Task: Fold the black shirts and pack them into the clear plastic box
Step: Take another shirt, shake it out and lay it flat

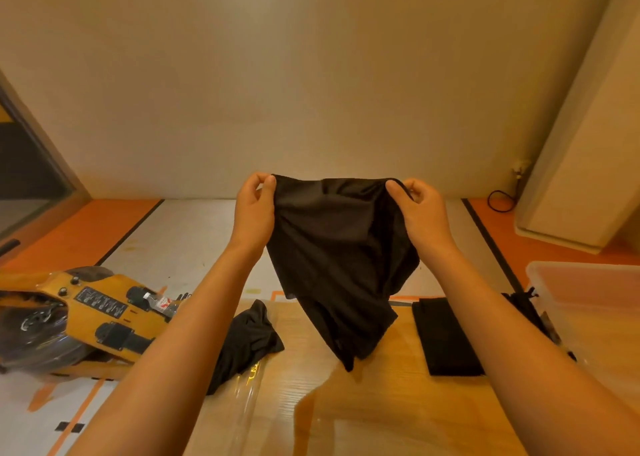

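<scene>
A thin, slightly sheer black shirt [339,254] hangs in mid-air at the centre of the frame, bunched and creased, its lower end tapering above the wooden bench [363,414]. The left hand [254,213] pinches its upper left corner and the right hand [422,216] its upper right corner, fingers [394,190] curled tight onto the cloth. Lower down, a crumpled shirt [249,337] lies left of centre and a folded shirt [446,337] right of centre, near the clear plastic box [571,266] at the right edge.
</scene>
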